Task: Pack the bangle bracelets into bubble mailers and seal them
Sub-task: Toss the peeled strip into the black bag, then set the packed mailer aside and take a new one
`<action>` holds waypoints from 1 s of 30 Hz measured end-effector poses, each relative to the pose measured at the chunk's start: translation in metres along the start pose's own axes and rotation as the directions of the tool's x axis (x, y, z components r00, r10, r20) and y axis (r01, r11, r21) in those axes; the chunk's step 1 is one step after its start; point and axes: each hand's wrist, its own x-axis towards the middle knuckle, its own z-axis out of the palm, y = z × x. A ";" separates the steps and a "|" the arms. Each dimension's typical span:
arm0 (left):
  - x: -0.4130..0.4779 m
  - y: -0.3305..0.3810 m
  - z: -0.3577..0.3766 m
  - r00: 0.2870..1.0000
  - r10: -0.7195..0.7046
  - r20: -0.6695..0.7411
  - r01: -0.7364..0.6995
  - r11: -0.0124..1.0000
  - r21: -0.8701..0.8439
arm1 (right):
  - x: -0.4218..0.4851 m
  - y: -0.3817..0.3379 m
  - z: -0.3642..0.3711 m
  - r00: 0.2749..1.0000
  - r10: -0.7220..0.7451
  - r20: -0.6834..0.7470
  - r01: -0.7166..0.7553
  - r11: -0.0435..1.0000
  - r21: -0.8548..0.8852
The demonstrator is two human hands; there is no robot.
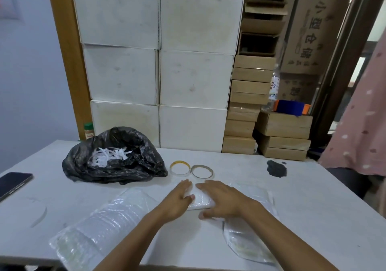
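Note:
A small white bubble mailer (200, 200) lies flat on the table in front of me. My left hand (177, 199) presses on its left side with straight fingers. My right hand (219, 200) lies flat over its right side, thumb at the near edge. Just beyond the hands sit two bangles side by side: a yellow-gold one (180, 168) and a silver-grey one (202, 171). A stack of clear-wrapped mailers (100, 226) lies at the near left, and another mailer pile (250, 229) lies under and to the right of my right forearm.
A black plastic bag (113, 155) holding white paper strips sits at the back left. A phone (13, 183) lies at the left table edge. A dark stain (276, 167) marks the right side. White and brown boxes (188, 82) are stacked behind; a person in pink (363, 124) stands right.

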 end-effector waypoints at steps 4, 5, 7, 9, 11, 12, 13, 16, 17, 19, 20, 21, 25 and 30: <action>0.007 0.001 -0.010 1.000 -0.028 -0.007 0.027 0.994 -0.109 | -0.002 -0.001 -0.010 0.983 -0.059 -0.173 0.055 0.998 -0.030; 0.011 0.006 -0.015 1.000 -0.014 -0.015 0.012 0.991 -0.133 | -0.002 0.001 -0.017 0.967 -0.068 -0.244 0.077 0.997 0.027; 0.025 0.017 -0.026 0.998 0.040 -0.038 -0.046 0.986 -0.162 | 0.004 0.010 -0.033 0.915 -0.078 -0.395 0.145 0.979 0.141; 0.048 0.027 -0.036 0.991 0.111 -0.076 -0.119 0.986 -0.113 | 0.017 0.027 -0.044 0.867 -0.100 -0.489 0.188 0.973 0.136; 0.080 0.038 -0.038 0.977 0.180 -0.116 -0.183 0.983 -0.019 | 0.035 0.050 -0.053 0.828 -0.116 -0.549 0.189 0.979 0.079; 0.098 0.043 -0.036 0.969 0.211 -0.126 -0.209 0.978 0.023 | 0.044 0.065 -0.056 0.811 -0.121 -0.573 0.182 0.982 0.052; 0.115 0.047 -0.031 0.964 0.232 -0.128 -0.224 0.972 0.070 | 0.053 0.079 -0.056 0.798 -0.117 -0.591 0.167 0.986 0.030; 0.158 0.050 -0.004 0.971 0.241 -0.001 -0.227 0.916 0.332 | 0.066 0.113 -0.048 0.829 0.088 -0.553 0.025 0.981 0.193; 0.166 0.048 0.007 0.973 0.216 0.081 -0.230 0.886 0.402 | 0.068 0.123 -0.040 0.852 0.176 -0.493 -0.058 0.968 0.245; 0.179 0.044 0.024 0.972 0.149 0.181 -0.216 0.867 0.450 | 0.076 0.140 -0.027 0.868 0.254 -0.426 -0.172 0.960 0.221; 0.183 0.044 0.027 0.973 0.149 0.179 -0.215 0.867 0.450 | 0.081 0.146 -0.025 0.860 0.281 -0.425 -0.192 0.951 0.240; 0.185 0.044 0.029 0.972 0.165 0.166 -0.224 0.860 0.458 | 0.083 0.150 -0.024 0.859 0.303 -0.413 -0.201 0.941 0.271; 0.178 0.038 0.035 0.961 0.255 0.108 -0.274 0.815 0.510 | 0.081 0.154 -0.025 0.889 0.294 -0.351 -0.210 0.943 0.258; 0.155 0.040 0.049 0.952 0.291 0.098 -0.303 0.843 0.445 | 0.055 0.139 -0.029 0.844 0.300 -0.446 -0.178 0.939 0.295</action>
